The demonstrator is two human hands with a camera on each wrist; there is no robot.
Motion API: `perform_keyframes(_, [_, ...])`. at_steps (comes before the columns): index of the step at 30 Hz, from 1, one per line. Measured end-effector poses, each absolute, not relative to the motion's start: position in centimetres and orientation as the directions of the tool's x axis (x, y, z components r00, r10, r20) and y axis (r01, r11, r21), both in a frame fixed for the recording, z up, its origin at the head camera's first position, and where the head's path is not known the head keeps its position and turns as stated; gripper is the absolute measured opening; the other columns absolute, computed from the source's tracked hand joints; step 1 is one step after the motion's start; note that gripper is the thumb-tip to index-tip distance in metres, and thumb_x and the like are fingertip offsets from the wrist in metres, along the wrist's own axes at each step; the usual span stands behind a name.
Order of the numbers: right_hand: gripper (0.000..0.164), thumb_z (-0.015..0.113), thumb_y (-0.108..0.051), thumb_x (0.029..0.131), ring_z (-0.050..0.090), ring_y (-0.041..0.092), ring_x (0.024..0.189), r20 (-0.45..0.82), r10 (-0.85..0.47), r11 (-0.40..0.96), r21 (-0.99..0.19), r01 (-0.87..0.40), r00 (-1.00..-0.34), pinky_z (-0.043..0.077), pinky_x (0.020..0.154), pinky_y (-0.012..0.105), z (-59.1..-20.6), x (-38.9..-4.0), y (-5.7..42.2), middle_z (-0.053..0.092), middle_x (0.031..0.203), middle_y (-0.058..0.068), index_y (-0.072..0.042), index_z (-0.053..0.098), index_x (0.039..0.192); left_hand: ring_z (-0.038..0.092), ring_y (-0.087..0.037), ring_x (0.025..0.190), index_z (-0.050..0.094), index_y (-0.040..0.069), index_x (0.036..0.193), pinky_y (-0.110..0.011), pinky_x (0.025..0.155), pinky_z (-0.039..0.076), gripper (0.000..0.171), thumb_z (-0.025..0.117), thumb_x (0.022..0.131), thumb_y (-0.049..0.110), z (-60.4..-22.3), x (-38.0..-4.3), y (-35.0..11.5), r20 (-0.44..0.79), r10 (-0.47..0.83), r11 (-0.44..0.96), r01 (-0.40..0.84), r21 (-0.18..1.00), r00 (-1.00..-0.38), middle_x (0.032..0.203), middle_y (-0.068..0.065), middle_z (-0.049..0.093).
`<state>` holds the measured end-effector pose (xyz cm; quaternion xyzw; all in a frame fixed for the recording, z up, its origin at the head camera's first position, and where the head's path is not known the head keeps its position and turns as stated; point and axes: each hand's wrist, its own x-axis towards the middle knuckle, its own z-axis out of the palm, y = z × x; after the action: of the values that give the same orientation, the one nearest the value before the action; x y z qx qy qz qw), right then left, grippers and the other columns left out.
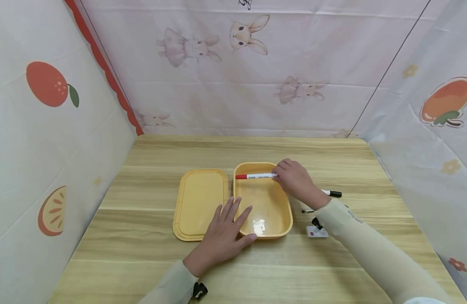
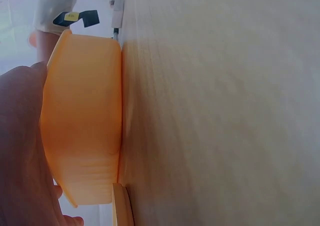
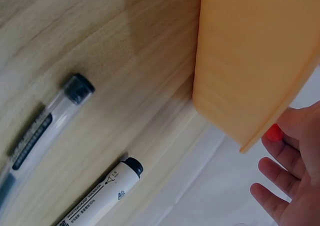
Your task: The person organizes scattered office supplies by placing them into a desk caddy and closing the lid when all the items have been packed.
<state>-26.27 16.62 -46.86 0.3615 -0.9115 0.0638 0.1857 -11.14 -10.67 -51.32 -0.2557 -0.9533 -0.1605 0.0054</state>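
Observation:
My right hand [image 1: 296, 179] pinches a white marker with a red cap [image 1: 256, 176] by its end, holding it level over the far part of a yellow plastic box [image 1: 262, 204]. In the right wrist view the marker's red end [image 3: 274, 132] shows between thumb and forefinger beside the box rim. My left hand [image 1: 226, 232] rests with spread, straight fingers on the near left rim of the box. Left of the box lies its flat yellow lid [image 1: 199, 202], partly under the left hand's fingers.
Right of the box lie a black-capped whiteboard marker [image 3: 102, 198], a clear pen with a black end [image 3: 45, 121] and a small white block, perhaps an eraser [image 1: 317, 232]. The right forearm partly covers them. Printed cloth walls [image 1: 233, 105] stand around the wooden table [image 1: 142, 202].

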Motion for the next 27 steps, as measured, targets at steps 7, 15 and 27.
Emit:
perform_keyframes(7, [0.01, 0.076, -0.014, 0.093, 0.061, 0.028, 0.099, 0.377, -0.645, 0.725, 0.027, -0.688, -0.665, 0.053, 0.088, 0.044, -47.2, -26.4, 16.5, 0.069, 0.096, 0.007, -0.006, 0.074, 0.099, -0.003, -0.029, 0.159, 0.02, 0.032, 0.165, -0.059, 0.124, 0.007, 0.079, 0.025, 0.099, 0.076, -51.4, -11.2, -10.7, 0.107, 0.494, 0.81, 0.502, 0.303, -0.863, 0.172, -0.01, 0.007])
perform_keyframes(15, [0.012, 0.078, -0.017, 0.092, 0.061, 0.029, 0.101, 0.386, -0.666, 0.712, 0.076, -0.698, -0.638, 0.051, 0.093, 0.047, -48.1, -26.6, 16.4, 0.07, 0.095, 0.007, -0.007, 0.075, 0.098, -0.004, -0.029, 0.159, 0.02, 0.033, 0.165, -0.059, 0.124, 0.007, 0.079, 0.026, 0.099, 0.076, -51.6, -11.3, -10.7, 0.11, 0.492, 0.811, 0.501, 0.303, -0.864, 0.173, -0.009, 0.006])
perform_keyframes(27, [0.015, 0.077, -0.022, 0.093, 0.06, 0.03, 0.105, 0.316, -0.661, 0.739, 0.114, -0.664, -0.681, 0.043, 0.1, 0.047, -47.7, -26.5, 16.1, 0.073, 0.098, 0.007, -0.008, 0.077, 0.099, -0.004, -0.029, 0.159, 0.021, 0.032, 0.165, -0.059, 0.124, 0.007, 0.079, 0.025, 0.099, 0.076, -51.4, -11.2, -10.6, 0.094, 0.492, 0.812, 0.495, 0.308, -0.865, 0.173, -0.01, 0.006])
